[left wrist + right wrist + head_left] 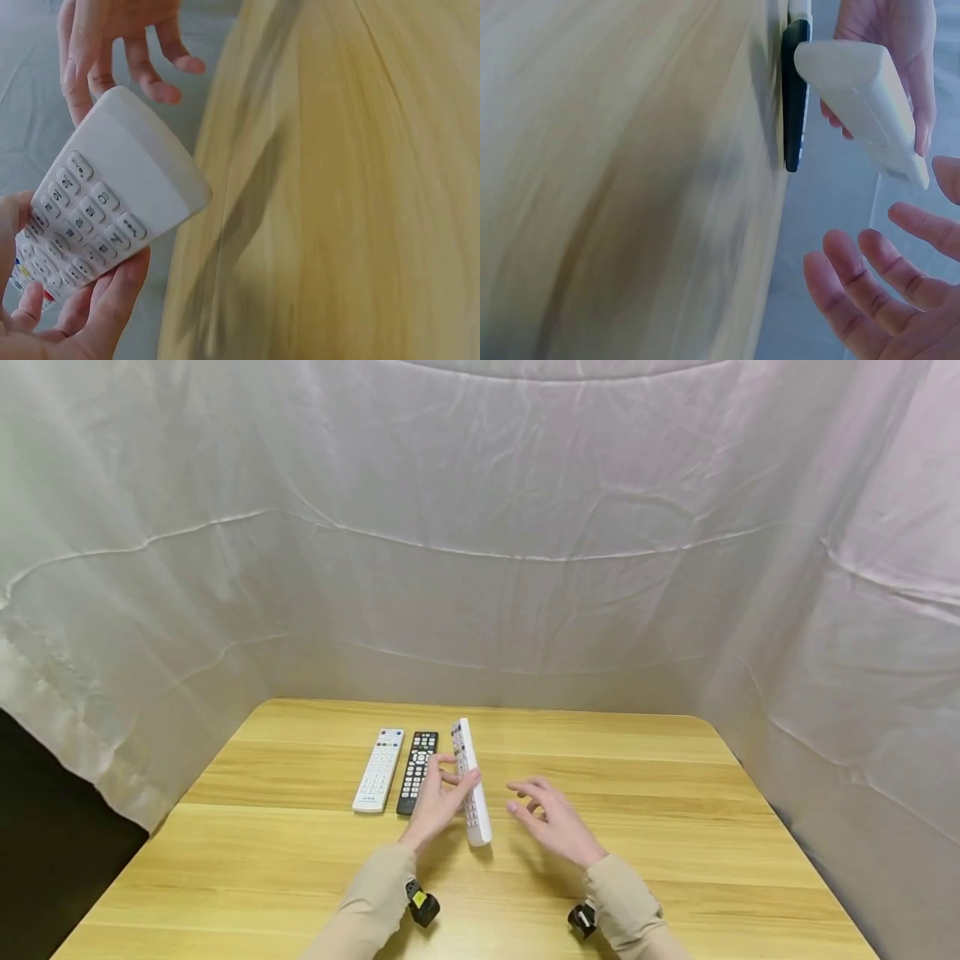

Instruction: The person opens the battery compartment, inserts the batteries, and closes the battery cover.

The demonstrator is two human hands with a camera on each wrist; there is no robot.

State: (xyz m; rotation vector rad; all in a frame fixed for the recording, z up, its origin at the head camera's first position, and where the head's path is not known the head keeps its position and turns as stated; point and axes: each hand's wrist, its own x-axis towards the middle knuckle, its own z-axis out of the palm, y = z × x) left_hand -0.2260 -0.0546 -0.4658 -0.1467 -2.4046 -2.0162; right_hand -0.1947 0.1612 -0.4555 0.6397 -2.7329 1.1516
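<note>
My left hand (pixel 437 802) grips a white remote control (pixel 477 814) by its edges, holding it tilted above the table. Its buttons face left, toward the left wrist camera, where the grey-white keys (pixel 88 206) show clearly. To the right of that remote is my right hand (pixel 557 825), fingers apart and loosely bent, touching nothing. In the right wrist view the right hand (pixel 892 300) is spread below the remote's smooth back (pixel 866 105). Left of my left hand, a black remote (pixel 417 768) lies on the table, partly covered by the hand.
A second white remote (pixel 378 771) lies left of the black one, roughly parallel to it. The wooden table (pixel 675 843) is bordered by pale hanging cloth (pixel 495 610) at the back and sides. A dark area (pixel 52 827) shows beyond the table at left.
</note>
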